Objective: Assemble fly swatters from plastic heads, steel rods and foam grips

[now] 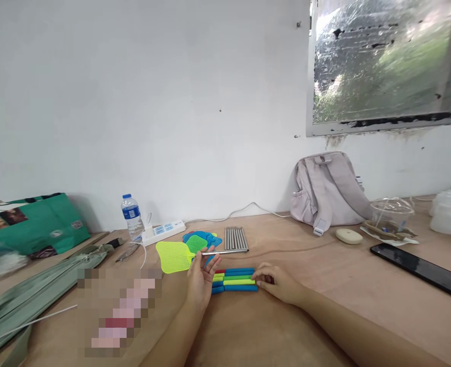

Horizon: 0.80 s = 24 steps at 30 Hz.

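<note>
My left hand point(201, 278) holds a yellow-green fly swatter point(174, 257) by the thin metal rod behind its mesh head. The rod point(227, 252) points right, its far end near a row of metal rods point(235, 238) lying side by side. Behind the hand, a green mesh swatter head point(195, 244) overlaps blue ones point(212, 238). Coloured foam-like tubes, with a blue one point(240, 288) in front, lie in two adjoining groups; my left hand partly hides the left group. My right hand point(279, 283) has curled fingers closed at the right end of a yellow-green tube point(236, 281).
A water bottle point(131, 214) and white power strip point(164, 232) stand back left, near a green bag point(37, 224) and grey-green cloth point(37, 285). A backpack point(326, 191) leans on the wall. A cream oval case point(348, 236) and black phone point(420, 270) lie right.
</note>
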### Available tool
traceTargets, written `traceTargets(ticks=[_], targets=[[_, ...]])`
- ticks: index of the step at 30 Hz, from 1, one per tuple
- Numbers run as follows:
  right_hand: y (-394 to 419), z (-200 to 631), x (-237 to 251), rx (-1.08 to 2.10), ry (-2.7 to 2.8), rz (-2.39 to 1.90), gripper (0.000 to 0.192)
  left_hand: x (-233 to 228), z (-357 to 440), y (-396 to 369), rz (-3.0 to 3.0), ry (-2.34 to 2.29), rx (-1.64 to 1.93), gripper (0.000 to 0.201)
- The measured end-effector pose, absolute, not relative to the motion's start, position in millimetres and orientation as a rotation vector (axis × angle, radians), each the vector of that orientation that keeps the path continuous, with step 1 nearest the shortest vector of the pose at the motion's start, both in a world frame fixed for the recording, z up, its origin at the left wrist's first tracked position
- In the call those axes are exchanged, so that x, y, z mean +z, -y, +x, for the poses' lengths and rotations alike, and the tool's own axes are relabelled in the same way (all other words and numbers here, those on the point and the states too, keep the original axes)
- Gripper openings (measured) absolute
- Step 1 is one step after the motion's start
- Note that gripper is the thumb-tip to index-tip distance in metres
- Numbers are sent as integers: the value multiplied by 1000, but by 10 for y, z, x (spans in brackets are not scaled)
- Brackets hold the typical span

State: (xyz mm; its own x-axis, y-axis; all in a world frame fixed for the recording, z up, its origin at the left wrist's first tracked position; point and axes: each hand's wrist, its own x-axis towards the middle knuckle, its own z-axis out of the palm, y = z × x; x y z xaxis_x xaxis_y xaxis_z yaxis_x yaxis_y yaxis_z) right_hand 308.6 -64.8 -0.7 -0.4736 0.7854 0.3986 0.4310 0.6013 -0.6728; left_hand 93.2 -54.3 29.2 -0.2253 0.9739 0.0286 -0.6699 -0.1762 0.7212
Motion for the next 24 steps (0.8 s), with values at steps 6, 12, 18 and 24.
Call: traceTargets(ticks=[6, 12, 18, 24], targets=[[659, 3082, 5, 631, 2139, -982, 20, 289, 940, 560, 585, -714, 1691, 12], [665, 3059, 15, 579, 2140, -1032, 18, 291, 943, 563, 573, -703, 1694, 13], [646, 3050, -10, 523, 2195, -1135, 18, 267, 945, 563, 544, -712, 1717, 13], [637, 3048, -30, 490, 2203, -1146, 18, 259, 948, 564, 529, -694, 1729, 14]])
